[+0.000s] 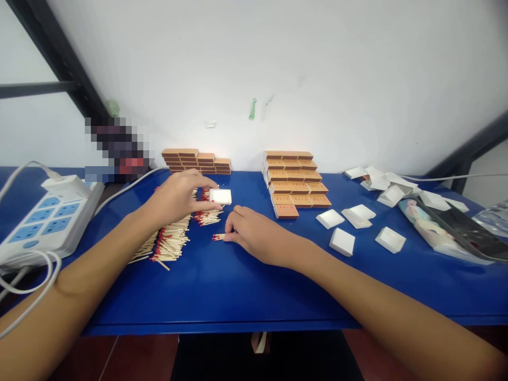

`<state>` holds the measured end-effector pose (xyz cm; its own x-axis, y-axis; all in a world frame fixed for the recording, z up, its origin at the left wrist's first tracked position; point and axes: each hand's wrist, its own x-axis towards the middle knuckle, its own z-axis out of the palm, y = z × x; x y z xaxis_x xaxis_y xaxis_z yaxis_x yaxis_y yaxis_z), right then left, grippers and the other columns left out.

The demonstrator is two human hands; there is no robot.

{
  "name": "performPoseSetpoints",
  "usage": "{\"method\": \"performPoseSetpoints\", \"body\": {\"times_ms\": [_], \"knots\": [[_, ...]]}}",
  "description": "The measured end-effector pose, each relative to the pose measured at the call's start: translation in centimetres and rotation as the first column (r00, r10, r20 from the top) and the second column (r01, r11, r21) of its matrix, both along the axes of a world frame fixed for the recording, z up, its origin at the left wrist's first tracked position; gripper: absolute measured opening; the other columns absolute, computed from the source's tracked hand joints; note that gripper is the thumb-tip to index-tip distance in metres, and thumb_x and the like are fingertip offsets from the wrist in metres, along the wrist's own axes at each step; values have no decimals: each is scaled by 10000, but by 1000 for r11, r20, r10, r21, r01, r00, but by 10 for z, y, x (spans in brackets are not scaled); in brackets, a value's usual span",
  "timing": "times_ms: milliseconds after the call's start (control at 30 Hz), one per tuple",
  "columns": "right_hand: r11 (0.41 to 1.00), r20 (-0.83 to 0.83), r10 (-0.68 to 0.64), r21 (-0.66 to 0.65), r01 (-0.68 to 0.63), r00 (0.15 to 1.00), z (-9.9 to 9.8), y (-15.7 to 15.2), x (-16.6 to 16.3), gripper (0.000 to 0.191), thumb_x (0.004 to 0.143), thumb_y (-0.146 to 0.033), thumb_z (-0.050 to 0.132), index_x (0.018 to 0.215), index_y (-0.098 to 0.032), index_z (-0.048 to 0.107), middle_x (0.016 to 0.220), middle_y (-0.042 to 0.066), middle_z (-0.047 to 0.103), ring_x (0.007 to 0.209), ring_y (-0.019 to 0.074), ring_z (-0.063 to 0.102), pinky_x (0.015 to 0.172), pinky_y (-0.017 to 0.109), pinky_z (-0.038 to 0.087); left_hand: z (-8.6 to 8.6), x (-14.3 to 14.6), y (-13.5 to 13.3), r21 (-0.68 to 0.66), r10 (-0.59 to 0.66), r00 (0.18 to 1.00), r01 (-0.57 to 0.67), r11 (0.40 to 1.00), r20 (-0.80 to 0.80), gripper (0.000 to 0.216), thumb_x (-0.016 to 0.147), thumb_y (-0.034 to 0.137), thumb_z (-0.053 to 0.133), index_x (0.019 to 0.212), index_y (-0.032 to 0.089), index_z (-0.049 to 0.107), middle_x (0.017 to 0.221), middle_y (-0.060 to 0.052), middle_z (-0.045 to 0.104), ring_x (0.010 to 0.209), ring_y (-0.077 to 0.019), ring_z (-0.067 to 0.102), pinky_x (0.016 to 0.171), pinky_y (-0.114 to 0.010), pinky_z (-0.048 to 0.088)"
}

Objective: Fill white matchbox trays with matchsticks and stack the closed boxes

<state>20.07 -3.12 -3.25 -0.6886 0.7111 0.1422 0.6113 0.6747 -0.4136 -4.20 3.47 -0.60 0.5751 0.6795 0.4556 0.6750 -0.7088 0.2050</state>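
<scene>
Between the thumb and fingers of my left hand (180, 191) is a small white matchbox tray (220, 197), tilted so its inside faces me. My right hand (256, 230) pinches a few red-tipped matches (219, 237) just above or on the blue table, with the heads pointing left. Under and beside my left hand lies a spread pile of loose matches (172, 241), partly hidden by that hand and forearm. A smaller heap of matches (207, 218) lies just below the white tray.
Stacked matchboxes (296, 185) rise in steps against the wall, with a lower stack (196, 160) left of them. Several white trays (342, 242) lie scattered at right, near a dark phone-like object (456, 227). A power strip (51, 217) with white cables sits at left on the blue table (246, 296).
</scene>
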Motion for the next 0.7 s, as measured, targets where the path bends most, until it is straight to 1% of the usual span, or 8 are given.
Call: {"method": "performPoseSetpoints", "body": {"times_ms": [133,267,333,400,500,600,700], "knots": [[1000,22,-5,-8,5,1000,1,-2,-1,136,1081,-232,585,987,-151,642,1037,104,665,987,230,611,880,366,477,0,1,-2,0,3,1000,-3,1000,-4,461,863,613,790,1114,227,813,1045,-79,790,923,-236,700,846,-342,522],[999,60,11,52,-14,998,-3,-4,-2,156,1085,-214,568,981,-131,650,1017,114,668,981,234,604,886,373,475,-1,2,-2,-1,6,1000,-6,1000,10,469,860,607,799,1121,218,817,1042,-84,786,915,-232,704,843,-340,524],[996,48,29,80,-33,998,-4,-4,-1,173,1092,-216,554,964,-141,644,1007,106,663,961,226,597,875,368,472,-1,2,-1,-1,1,1000,-1,1000,13,483,849,606,811,1128,212,820,1026,-86,781,902,-229,706,824,-336,523],[996,19,34,80,-35,999,-3,-1,3,174,1094,-220,553,954,-155,634,1001,95,656,941,218,590,859,359,467,-2,1,0,-3,-3,1000,3,1000,7,482,848,609,810,1132,220,823,1009,-80,779,877,-223,708,792,-328,516],[997,-40,-31,72,34,999,4,6,13,160,1097,-236,554,969,-167,622,1033,86,642,941,207,583,847,343,454,-3,1,1,-13,-33,999,33,999,-1,467,855,625,799,1106,232,830,970,-65,785,821,-207,703,759,-316,502],[980,-91,-138,130,149,986,12,14,21,140,1100,-232,539,999,-169,612,1074,88,623,943,206,565,836,339,436,-4,5,-2,-44,-81,997,81,996,12,487,857,664,782,1076,232,831,940,-60,790,783,-196,692,730,-303,490],[962,-121,-184,183,204,975,15,19,24,99,1089,-215,546,1015,-179,602,1079,83,618,930,207,550,809,335,423,-5,13,-9,-69,-119,992,122,990,38,520,839,707,774,1064,241,830,924,-54,788,762,-187,677,702,-294,479]]}}
